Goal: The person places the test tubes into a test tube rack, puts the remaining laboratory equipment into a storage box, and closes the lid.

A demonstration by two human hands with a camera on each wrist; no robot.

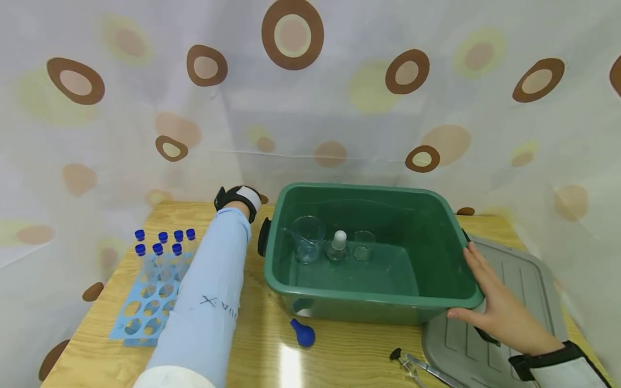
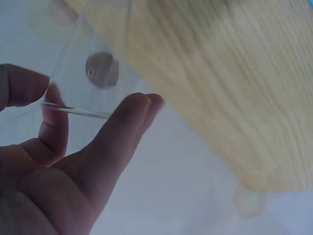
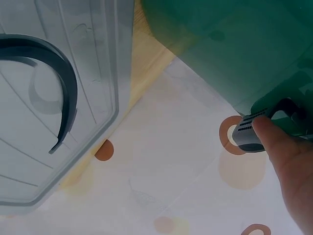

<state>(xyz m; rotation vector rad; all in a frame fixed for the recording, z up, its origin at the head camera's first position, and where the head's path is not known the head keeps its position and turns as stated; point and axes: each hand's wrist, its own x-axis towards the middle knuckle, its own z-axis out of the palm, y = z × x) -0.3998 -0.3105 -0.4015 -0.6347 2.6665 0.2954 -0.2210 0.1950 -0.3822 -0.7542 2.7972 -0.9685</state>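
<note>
In the left wrist view, my left hand [image 2: 98, 161] pinches a clear, tapering vessel [image 2: 93, 73] near its flat end; its exact kind is unclear. From the head camera that hand is mostly hidden past the blue sleeve, left of the green tub [image 1: 349, 299]. My right hand [image 1: 504, 312] rests on the tub's right rim with fingers extended, and in the right wrist view a fingertip touches the black handle [image 3: 249, 129]. Inside the tub are a large beaker [image 1: 308, 242] with a thin rod, a small glass bottle with a white cap [image 1: 339, 238], and a smaller beaker [image 1: 364, 248].
A blue rack [image 1: 140, 307] with several blue-capped tubes [image 1: 158, 258] stands on the left. A blue rubber bulb [image 1: 304, 334] lies in front of the tub. Metal tools [image 1: 429, 369] and a grey lid [image 1: 524, 269] lie on the right. A patterned curtain [image 1: 310, 124] hangs behind.
</note>
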